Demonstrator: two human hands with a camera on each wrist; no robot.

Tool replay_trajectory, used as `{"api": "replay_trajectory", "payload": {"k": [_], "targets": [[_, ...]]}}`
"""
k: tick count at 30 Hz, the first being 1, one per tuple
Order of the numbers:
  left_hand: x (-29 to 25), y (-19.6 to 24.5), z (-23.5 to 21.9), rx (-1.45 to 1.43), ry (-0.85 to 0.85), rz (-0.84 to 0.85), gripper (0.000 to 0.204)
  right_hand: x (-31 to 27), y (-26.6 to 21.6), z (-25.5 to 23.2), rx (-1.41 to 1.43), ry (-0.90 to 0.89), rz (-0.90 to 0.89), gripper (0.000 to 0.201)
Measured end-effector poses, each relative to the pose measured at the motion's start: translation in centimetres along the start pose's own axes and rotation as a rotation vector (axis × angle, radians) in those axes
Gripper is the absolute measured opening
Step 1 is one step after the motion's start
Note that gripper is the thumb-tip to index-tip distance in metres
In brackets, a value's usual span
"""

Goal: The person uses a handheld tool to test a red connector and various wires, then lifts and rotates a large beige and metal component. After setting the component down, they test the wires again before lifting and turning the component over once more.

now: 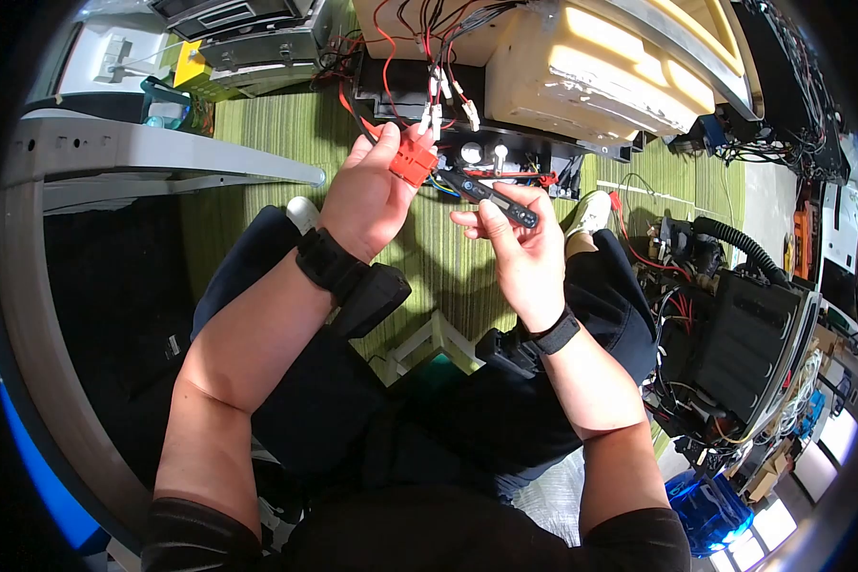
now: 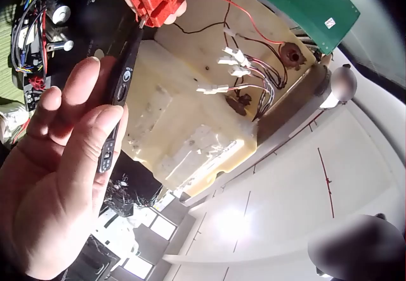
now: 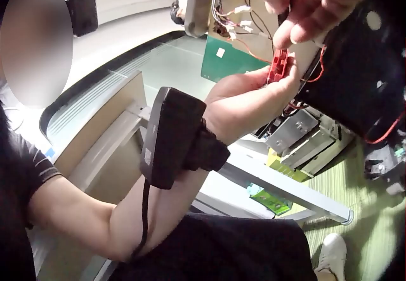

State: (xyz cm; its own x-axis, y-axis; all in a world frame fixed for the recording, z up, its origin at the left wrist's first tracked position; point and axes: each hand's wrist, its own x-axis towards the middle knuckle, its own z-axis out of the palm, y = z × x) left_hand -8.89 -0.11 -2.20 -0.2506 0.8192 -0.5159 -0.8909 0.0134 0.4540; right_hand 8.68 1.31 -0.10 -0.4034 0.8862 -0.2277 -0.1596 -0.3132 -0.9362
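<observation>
My left hand (image 1: 367, 200) grips a red block-shaped power connector (image 1: 413, 164) with thick red and black cables running from its back. In my right hand (image 1: 532, 262) is a slim black pen-shaped electric screwdriver (image 1: 496, 198), pinched between thumb and fingers. Its tip points at the connector's front end, right at the red housing in the left wrist view. Small buttons and a round mark show on the screwdriver's side (image 2: 117, 97). The right wrist view has the connector (image 3: 278, 65) in the left hand, with the right fingertips close above.
Thin wires with white plugs (image 1: 434, 116) hang just beyond the left hand. A cream plastic housing (image 1: 591, 76) stands at the back, above a black tray with wiring and metal parts. A grey metal frame (image 1: 162, 153) reaches in from the left. Black equipment (image 1: 748, 329) stands at right.
</observation>
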Motion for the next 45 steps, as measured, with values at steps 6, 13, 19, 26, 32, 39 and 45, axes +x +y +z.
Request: {"api": "replay_trajectory", "payload": {"k": [6, 13, 19, 26, 32, 39, 45], "targets": [[-0.11, 0.02, 0.19, 0.006, 0.014, -0.001, 0.024, -0.02, 0.06, 0.01, -0.007, 0.008, -0.011, 0.022], [-0.18, 0.05, 0.33, -0.002, 0.022, 0.000, 0.023, 0.06, 0.26, -0.14, -0.013, 0.003, -0.017, 0.023], [-0.06, 0.05, 0.13, 0.009, 0.008, -0.002, 0.024, 0.07, 0.22, -0.04, -0.014, 0.007, -0.018, 0.023], [-0.11, 0.12, 0.16, 0.012, 0.011, -0.008, 0.024, 0.03, 0.32, -0.25, -0.016, -0.009, -0.020, 0.024], [-0.09, 0.06, 0.00, 0.007, 0.003, -0.002, 0.023, 0.01, 0.32, -0.28, -0.025, -0.020, -0.022, 0.024], [-0.24, 0.28, 0.43, 0.043, 0.022, -0.008, 0.023, 0.03, 0.18, -0.04, -0.015, 0.007, -0.026, 0.023], [0.12, 0.27, 0.21, 0.053, 0.042, -0.007, 0.026, -0.04, 0.04, 0.02, -0.010, 0.004, -0.025, 0.024]]}}
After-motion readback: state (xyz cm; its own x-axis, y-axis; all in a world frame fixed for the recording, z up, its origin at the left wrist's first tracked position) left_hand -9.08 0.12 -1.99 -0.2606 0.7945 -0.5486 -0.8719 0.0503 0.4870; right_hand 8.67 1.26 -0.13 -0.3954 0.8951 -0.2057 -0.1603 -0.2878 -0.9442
